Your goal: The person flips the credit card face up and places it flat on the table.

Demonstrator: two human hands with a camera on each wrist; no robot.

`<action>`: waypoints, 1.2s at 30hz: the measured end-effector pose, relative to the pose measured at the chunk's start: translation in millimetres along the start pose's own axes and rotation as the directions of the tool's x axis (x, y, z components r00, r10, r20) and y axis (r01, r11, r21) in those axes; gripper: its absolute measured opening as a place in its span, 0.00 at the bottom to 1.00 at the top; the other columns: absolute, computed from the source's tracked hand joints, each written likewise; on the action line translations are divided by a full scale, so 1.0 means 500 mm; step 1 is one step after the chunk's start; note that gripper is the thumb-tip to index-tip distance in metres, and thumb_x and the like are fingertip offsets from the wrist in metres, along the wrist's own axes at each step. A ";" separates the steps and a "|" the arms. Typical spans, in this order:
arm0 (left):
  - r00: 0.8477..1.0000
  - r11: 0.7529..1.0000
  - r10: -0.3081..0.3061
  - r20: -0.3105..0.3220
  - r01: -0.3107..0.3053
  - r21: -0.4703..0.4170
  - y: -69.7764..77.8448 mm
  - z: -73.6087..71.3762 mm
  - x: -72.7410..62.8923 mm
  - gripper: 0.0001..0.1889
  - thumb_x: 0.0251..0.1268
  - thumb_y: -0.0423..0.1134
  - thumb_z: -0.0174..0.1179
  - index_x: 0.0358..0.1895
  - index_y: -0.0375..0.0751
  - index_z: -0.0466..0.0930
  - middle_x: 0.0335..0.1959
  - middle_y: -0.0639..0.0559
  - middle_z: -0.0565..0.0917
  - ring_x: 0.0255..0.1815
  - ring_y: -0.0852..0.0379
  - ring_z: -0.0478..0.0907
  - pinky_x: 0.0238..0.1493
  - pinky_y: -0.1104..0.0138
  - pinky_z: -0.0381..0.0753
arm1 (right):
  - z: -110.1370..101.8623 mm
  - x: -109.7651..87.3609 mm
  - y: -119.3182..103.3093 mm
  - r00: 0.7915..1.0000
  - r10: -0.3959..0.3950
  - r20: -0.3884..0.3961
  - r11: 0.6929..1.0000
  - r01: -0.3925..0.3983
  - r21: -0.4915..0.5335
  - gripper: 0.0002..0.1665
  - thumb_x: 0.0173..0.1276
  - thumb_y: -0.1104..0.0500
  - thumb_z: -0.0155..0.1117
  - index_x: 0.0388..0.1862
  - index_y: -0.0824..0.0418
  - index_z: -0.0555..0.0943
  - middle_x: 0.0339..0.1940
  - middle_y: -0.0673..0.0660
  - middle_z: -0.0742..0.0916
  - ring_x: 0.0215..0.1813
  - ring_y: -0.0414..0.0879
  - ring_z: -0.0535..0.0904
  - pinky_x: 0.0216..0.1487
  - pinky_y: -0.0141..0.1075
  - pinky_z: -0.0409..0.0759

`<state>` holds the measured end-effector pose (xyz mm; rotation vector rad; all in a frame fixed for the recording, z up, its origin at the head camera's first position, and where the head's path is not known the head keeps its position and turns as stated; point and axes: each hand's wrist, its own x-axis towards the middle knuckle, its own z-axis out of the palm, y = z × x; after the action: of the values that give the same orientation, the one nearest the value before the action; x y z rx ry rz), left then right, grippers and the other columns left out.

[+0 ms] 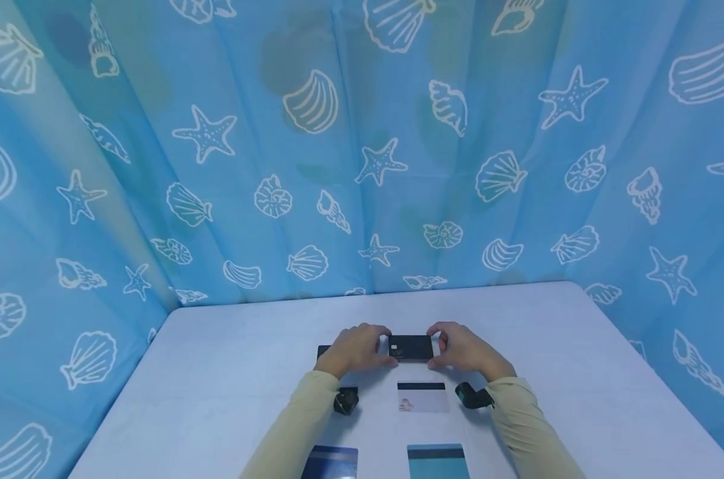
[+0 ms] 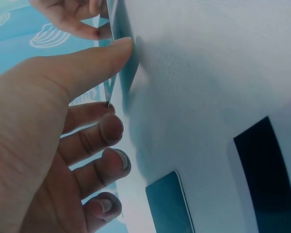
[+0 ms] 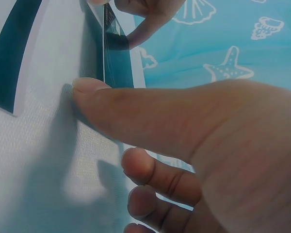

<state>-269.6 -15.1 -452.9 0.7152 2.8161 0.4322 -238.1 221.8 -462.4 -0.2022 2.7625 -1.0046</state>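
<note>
A black card (image 1: pixel 412 346) with a chip and the letters VIP is held by its two short ends above the far middle of the white table. My left hand (image 1: pixel 356 349) pinches its left end between thumb and index finger, while the other left fingers curl loosely in the left wrist view. At the right end, my right hand (image 1: pixel 465 349) pinches with thumb and index finger. Seen from the right wrist, the card (image 3: pixel 119 58) stands nearly edge-on, its shadow on the cloth. Another dark card (image 1: pixel 323 350) lies partly hidden behind my left hand.
Nearer me lies a pale card (image 1: pixel 423 399) with a black stripe. A blue card (image 1: pixel 332 459) and a teal card (image 1: pixel 438 462) lie at the front. A black wrist camera (image 1: pixel 346 401) partly covers a dark-edged item. A blue shell-print curtain (image 1: pixel 350 219) encloses the table (image 1: pixel 230 372).
</note>
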 end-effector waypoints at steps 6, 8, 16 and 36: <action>1.000 1.000 0.005 -0.001 -0.005 0.010 0.001 0.000 -0.001 0.34 0.60 0.58 0.74 0.67 0.48 0.80 0.44 0.53 0.87 0.40 0.58 0.78 0.50 0.60 0.82 | 0.003 0.004 0.003 1.000 -0.005 0.008 1.000 0.005 -0.011 0.38 0.55 0.61 0.83 0.64 0.65 0.78 0.29 0.54 0.78 0.31 0.46 0.73 0.32 0.36 0.71; 1.000 1.000 0.003 0.001 -0.003 0.016 0.001 0.002 -0.001 0.33 0.60 0.58 0.73 0.67 0.48 0.80 0.46 0.53 0.87 0.42 0.58 0.78 0.53 0.59 0.82 | 0.005 0.004 0.006 1.000 -0.003 0.014 1.000 0.003 -0.011 0.38 0.55 0.61 0.83 0.65 0.65 0.78 0.29 0.54 0.78 0.31 0.46 0.73 0.32 0.36 0.72; 1.000 1.000 -0.005 0.022 0.004 0.018 0.000 0.012 -0.001 0.33 0.60 0.59 0.73 0.66 0.49 0.81 0.46 0.54 0.87 0.42 0.58 0.78 0.54 0.58 0.81 | 0.006 -0.002 0.006 0.999 0.020 0.029 1.000 -0.020 0.000 0.38 0.56 0.61 0.82 0.65 0.64 0.78 0.29 0.54 0.78 0.30 0.47 0.73 0.32 0.37 0.72; 1.000 1.000 -0.017 0.023 0.016 0.023 -0.001 0.010 0.008 0.34 0.60 0.58 0.74 0.67 0.49 0.80 0.46 0.53 0.87 0.43 0.57 0.77 0.56 0.56 0.82 | 0.000 0.002 0.003 0.999 0.016 0.031 1.000 -0.016 0.013 0.38 0.56 0.62 0.82 0.65 0.65 0.78 0.28 0.54 0.77 0.29 0.47 0.73 0.32 0.36 0.70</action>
<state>-271.9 -12.5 -458.1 0.6966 2.8081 0.3870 -239.0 222.8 -463.6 -0.1920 2.7249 -1.0067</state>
